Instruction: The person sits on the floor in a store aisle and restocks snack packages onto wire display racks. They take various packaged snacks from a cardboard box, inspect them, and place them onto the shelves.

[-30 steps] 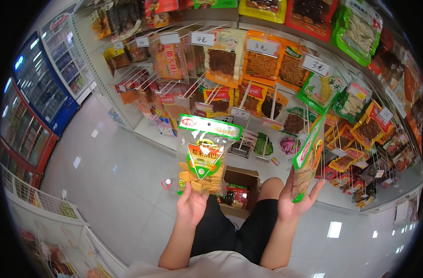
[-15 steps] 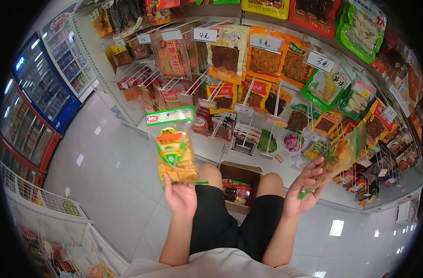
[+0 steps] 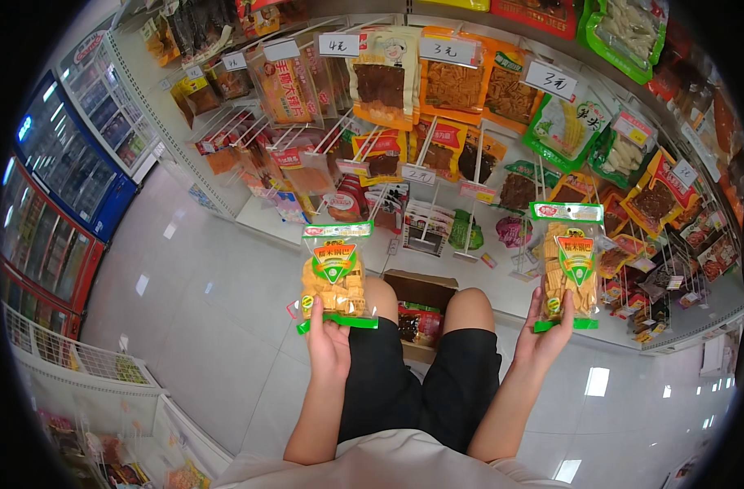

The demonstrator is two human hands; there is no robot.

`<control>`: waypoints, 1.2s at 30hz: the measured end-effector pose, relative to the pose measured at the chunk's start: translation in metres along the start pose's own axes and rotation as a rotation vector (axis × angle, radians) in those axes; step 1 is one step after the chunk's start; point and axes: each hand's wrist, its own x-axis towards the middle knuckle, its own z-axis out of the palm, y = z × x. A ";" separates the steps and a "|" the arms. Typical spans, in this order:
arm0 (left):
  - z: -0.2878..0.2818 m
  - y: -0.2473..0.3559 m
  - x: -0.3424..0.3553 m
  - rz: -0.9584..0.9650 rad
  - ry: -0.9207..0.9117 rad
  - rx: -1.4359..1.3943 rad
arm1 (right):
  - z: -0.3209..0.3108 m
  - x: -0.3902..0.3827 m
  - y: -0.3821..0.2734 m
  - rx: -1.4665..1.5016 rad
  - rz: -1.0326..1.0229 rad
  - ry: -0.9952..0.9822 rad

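Note:
My left hand (image 3: 329, 346) grips a clear snack bag (image 3: 335, 281) by its lower part, thumb on the front. Yellow crisp pieces show through it, under a green top strip and an orange and green label. In my right hand (image 3: 543, 330) is a matching snack bag (image 3: 574, 269), held upright with its front toward me, fingers and thumb on its lower sides. The two bags are apart, the left one above my left knee, the right one before the lower shelf packets.
Packets such as a beige-and-brown one (image 3: 384, 77) hang on hooks with price cards ahead. An open cardboard box (image 3: 421, 285) with red packets stands between my knees. Drink fridges (image 3: 74, 155) line the far left, beyond the tiled floor (image 3: 192, 285). A wire-edged shelf (image 3: 70, 354) is at lower left.
The left bag has come down and slightly right. My right hand has turned its bag from a tilted, edge-on position to upright and facing me.

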 end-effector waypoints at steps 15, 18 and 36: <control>0.009 -0.002 -0.025 0.160 -0.141 0.177 | 0.006 -0.035 0.016 -0.490 -0.210 -0.352; 0.006 -0.003 -0.025 0.224 -0.174 0.262 | 0.017 -0.033 0.006 -0.478 -0.252 -0.461; 0.015 0.019 -0.026 0.027 -0.178 -0.048 | 0.007 -0.017 0.005 -0.470 -0.039 -0.481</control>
